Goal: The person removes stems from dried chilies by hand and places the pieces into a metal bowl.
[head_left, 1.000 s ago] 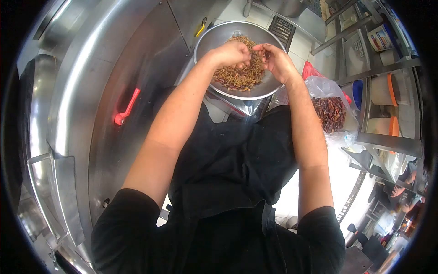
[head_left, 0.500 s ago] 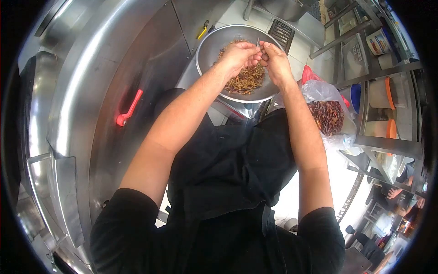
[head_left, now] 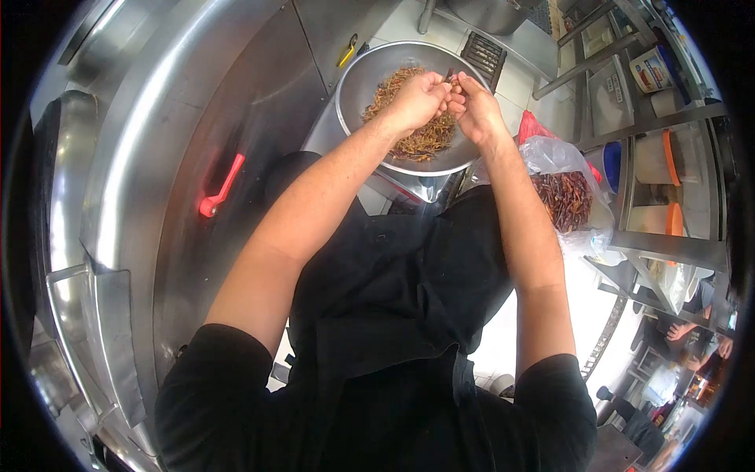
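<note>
Over a wide steel bowl (head_left: 351,130) my left hand (head_left: 417,102) and my right hand (head_left: 478,112) meet, fingertips pinched close together. A small dark dried chili (head_left: 449,75) sticks up between the fingertips of both hands; most of it is hidden by the fingers. Below them, inside the bowl, lies a heap of thin brown-yellow stems (head_left: 425,141) with some darker bits mixed in. Beside my right forearm, a clear plastic bag (head_left: 550,156) stands open with many dark red dried chilies (head_left: 566,200) in it.
A steel cabinet front with a red handle (head_left: 223,186) runs along the left. Metal shelving (head_left: 668,248) with plastic tubs (head_left: 657,161) lines the right side. A floor drain grate (head_left: 483,57) lies behind the bowl. Other people (head_left: 684,338) show at the far lower right.
My hands have shifted only slightly, and the dark chili tip between them shows a little more and leans differently. The bowl and the bag stay in place.
</note>
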A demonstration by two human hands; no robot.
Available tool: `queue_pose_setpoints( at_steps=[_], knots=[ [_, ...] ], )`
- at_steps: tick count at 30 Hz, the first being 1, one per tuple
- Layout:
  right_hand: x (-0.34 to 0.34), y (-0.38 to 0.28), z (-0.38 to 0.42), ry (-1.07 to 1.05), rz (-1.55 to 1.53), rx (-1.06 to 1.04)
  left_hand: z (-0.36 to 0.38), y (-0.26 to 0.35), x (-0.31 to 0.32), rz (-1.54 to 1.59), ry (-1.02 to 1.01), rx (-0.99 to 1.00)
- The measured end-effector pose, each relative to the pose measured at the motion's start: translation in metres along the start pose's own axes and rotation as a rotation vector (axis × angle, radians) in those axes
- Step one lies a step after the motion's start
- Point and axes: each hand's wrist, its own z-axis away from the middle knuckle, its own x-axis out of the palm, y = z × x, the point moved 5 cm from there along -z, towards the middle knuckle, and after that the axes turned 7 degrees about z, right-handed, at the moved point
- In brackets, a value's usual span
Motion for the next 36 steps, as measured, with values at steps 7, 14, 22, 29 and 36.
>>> queue_pose_setpoints(
  at_steps=[7,14,22,29,36],
  knots=[
    [0.009,-0.006,0.01,0.189,0.259,-0.132,-0.001,-0.006,-0.001,0.117,0.04,-0.013],
    [0.008,-0.004,0.009,0.27,0.504,-0.208,-0.003,-0.007,-0.007,0.108,0.093,-0.027],
    [0.008,-0.004,0.008,0.282,0.596,-0.241,-0.002,-0.005,-0.007,0.029,0.117,0.011],
    [0.001,0.004,-0.002,0.116,0.18,-0.148,0.003,0.001,0.001,0.043,0.059,0.02],
    [-0.001,-0.004,0.008,0.177,0.309,-0.062,-0.009,-0.007,-0.014,-0.085,0.154,0.064]
  ],
)
